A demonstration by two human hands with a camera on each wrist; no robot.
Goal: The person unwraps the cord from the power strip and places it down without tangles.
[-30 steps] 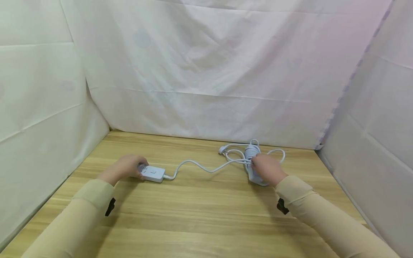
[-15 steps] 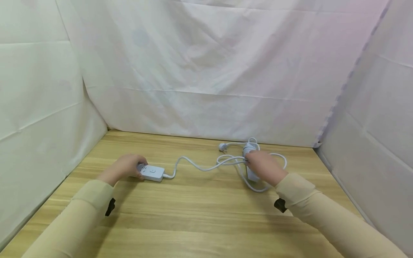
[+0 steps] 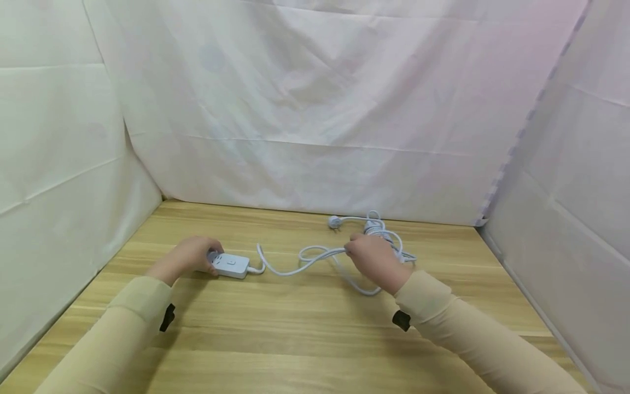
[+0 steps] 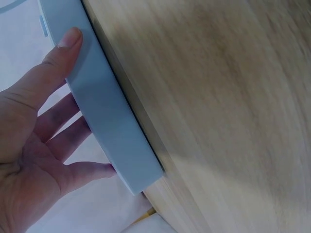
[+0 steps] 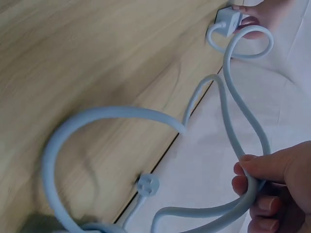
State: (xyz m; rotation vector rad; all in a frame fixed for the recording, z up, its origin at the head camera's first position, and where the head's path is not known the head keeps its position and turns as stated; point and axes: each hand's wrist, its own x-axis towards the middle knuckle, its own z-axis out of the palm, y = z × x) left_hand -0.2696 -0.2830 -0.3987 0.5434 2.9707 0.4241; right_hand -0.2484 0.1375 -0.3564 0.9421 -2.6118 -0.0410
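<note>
My left hand (image 3: 189, 256) grips the far-left end of a white power strip (image 3: 233, 266) lying on the table, its thumb along the near side. In the left wrist view the thumb lies on the strip's side (image 4: 107, 109) and the other fingers reach its opposite edge. The strip's white cord (image 3: 282, 273) runs right to my right hand (image 3: 376, 260), which pinches it between thumb and fingers, doubled strands together. Loops of cord hang around that hand in the right wrist view. Behind it lies a wound coil of cord (image 3: 375, 226), partly hidden.
The cord's plug (image 3: 334, 221) lies near the table's back edge, prongs showing. White cloth (image 3: 295, 109) hangs behind the wooden table (image 3: 275, 339) and along both sides.
My right hand has moved left, drawing the cord with it, so the cord sags and bends more near the strip. The coil and plug have shifted slightly left. My left hand stays on the strip.
</note>
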